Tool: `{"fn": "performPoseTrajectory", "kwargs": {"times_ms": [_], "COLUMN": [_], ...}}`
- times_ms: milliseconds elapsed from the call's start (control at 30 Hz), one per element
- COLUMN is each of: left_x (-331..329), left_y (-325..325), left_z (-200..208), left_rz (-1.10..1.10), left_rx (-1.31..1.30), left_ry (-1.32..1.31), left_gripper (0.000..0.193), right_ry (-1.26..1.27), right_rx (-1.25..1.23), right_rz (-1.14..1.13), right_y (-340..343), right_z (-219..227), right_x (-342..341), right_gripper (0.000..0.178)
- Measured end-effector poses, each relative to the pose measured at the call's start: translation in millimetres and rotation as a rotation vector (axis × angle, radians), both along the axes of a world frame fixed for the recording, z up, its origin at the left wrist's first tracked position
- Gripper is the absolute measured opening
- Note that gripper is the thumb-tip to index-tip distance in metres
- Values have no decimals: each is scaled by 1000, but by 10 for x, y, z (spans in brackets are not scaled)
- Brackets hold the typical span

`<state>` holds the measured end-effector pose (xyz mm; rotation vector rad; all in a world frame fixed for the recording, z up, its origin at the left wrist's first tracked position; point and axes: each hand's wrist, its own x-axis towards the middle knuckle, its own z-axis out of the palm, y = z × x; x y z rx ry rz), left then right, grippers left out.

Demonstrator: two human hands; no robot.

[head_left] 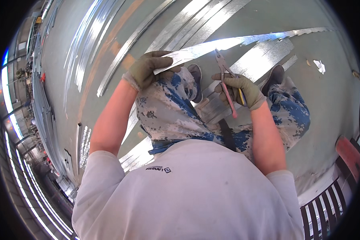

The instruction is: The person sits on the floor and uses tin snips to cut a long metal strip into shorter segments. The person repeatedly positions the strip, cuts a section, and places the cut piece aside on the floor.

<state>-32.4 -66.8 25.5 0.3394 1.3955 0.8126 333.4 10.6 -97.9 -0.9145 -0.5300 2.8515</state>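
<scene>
A long, shiny sheet metal strip (216, 46) runs from my left hand out to the far right, its far part notched along one edge. My gloved left hand (154, 66) grips its near end, thumb on top and fingers beneath. In my gloved right hand (242, 88) is a pair of pliers (221, 64) with red and yellow handles, one red handle hanging down past the fingers. The jaws point up toward the strip's lower edge; whether they touch it I cannot tell.
Several flat metal strips (264, 58) lie on the floor ahead and under the legs. Long metal profiles (136, 38) lie to the left. A white scrap (319, 67) is at the right. A slatted dark rack (328, 204) stands at lower right.
</scene>
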Motion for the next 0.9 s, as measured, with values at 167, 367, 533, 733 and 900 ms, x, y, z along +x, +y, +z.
{"fn": "performPoseTrajectory", "kwargs": {"times_ms": [167, 367, 533, 733, 900], "left_x": [18, 144, 157, 176, 201], "left_y": [45, 106, 85, 66, 55], "left_z": [-136, -161, -221, -202, -215], "left_rz": [-19, -44, -103, -110, -82], "left_rx": [12, 48, 115, 142, 157], "left_ry": [-19, 14, -11, -17, -38], "left_gripper": [64, 62, 56, 52, 54], "right_ry": [-102, -185, -304, -329, -390], "right_rx": [-7, 8, 186, 182, 299], "right_rz": [-82, -80, 122, 72, 140], "right_y": [-153, -424, -633, -685, -669], "right_z": [194, 591, 751, 726, 733], "right_x": [-144, -206, -409, -492, -527], "right_gripper": [48, 43, 48, 47, 47]}}
